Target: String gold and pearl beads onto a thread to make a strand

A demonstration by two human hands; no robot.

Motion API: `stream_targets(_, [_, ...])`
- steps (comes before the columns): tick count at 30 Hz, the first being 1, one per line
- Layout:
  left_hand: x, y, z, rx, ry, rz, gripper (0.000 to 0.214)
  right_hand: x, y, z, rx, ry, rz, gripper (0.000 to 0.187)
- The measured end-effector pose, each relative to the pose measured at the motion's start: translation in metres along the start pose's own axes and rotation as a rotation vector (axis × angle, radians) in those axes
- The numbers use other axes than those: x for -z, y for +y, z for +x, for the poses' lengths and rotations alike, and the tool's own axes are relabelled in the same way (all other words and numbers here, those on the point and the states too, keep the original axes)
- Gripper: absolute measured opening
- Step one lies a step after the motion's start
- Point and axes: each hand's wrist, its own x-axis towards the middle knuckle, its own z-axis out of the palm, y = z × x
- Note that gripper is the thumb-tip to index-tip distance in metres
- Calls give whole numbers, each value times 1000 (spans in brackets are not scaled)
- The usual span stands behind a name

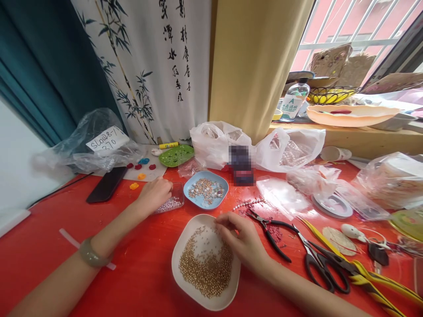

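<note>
A cream dish (177,246) of small gold beads (208,275) stands in front of me. At its upper right rim is my right hand (239,235), fingers curled and thumb drawn in; whatever they pinch is too small or hidden. My left hand (155,193) is closed over a clear plastic box (180,198) of pale pearl beads (170,204). Its fingertips are turned away, so I cannot see what they grip. Between and beyond my hands lies a blue dish (224,191) with mixed gold and white beads (205,189).
Black-handled pliers (272,237), scissors (325,264) and yellow-black pliers (357,273) lie to the right. A dark phone (107,185) is at the left. Plastic bags (214,143) and a green dish (176,155) line the back, below the curtains. A string of beads (247,203) lies near the pliers.
</note>
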Motion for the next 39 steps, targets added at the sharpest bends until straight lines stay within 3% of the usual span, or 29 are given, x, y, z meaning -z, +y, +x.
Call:
stream_targets(3, [3,2,-1,6,90,102,26,1,-2,1,-10,3,16,12])
stream_targets(5, [6,6,-2,19,140,-40,24,2,-3,2,-10,7,26,12])
stream_targets(7, [10,15,-5,5,119,-369,22,3,-5,2,-7,11,32,12])
stream_targets(11, [8,45,-16,9,-118,-1163,25,7,-9,4,-5,18,56,14])
stream_targets(15, [-2,69,-28,77,-254,-1490,21,9,-11,4,-46,19,128,13])
stream_targets(22, [-8,80,-34,192,-295,-1665,19,6,-14,1,-168,-24,246,12])
stream_targets(39, [-13,79,-35,145,-281,-1693,16,4,-12,2,-253,-33,263,13])
